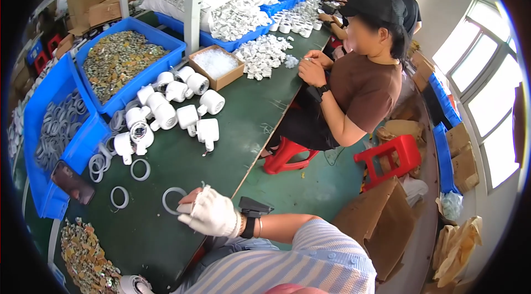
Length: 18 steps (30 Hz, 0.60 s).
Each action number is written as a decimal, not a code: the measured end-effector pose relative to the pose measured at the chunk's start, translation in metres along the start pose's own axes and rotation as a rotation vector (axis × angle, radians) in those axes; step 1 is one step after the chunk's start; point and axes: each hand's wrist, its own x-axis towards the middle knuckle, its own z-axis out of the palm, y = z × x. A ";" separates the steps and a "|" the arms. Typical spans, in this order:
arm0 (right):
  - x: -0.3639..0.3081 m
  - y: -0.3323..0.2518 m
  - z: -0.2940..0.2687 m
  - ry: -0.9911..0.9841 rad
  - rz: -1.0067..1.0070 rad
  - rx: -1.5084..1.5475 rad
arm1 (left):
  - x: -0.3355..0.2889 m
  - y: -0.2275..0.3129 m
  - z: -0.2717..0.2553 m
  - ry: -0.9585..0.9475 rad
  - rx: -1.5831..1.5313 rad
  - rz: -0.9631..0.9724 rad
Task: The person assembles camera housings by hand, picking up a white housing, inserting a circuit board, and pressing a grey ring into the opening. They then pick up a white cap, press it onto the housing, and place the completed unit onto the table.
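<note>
My right hand (213,214), in a white glove with some bare fingertips, is closed at the edge of a grey ring (165,201) above the green table. A black strap and a bracelet circle that wrist. Two more grey rings, one (126,197) nearer and one (140,160) farther, lie flat on the table to its left. Beyond them stands a group of white round housings (162,114) with short necks. My left hand is out of sight. At the lower edge a white housing (135,284) shows in part beside a heap of small circuit boards (88,252).
A blue bin (99,133) of grey rings and a phone (73,181) are at the left. Farther back stand a blue bin of small boards (176,45) and a carton (225,77). A co-worker (365,81) sits at the right edge, near red stools (287,155).
</note>
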 end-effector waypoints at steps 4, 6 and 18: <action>0.001 -0.007 -0.004 -0.051 0.141 0.104 | 0.037 -0.017 -0.019 -0.250 -0.228 -0.210; 0.002 -0.022 0.007 -0.073 0.175 0.164 | 0.052 -0.033 -0.044 -0.346 -0.324 -0.338; 0.055 -0.094 0.047 -0.364 -0.390 0.340 | 0.060 0.070 -0.051 -0.700 0.121 0.017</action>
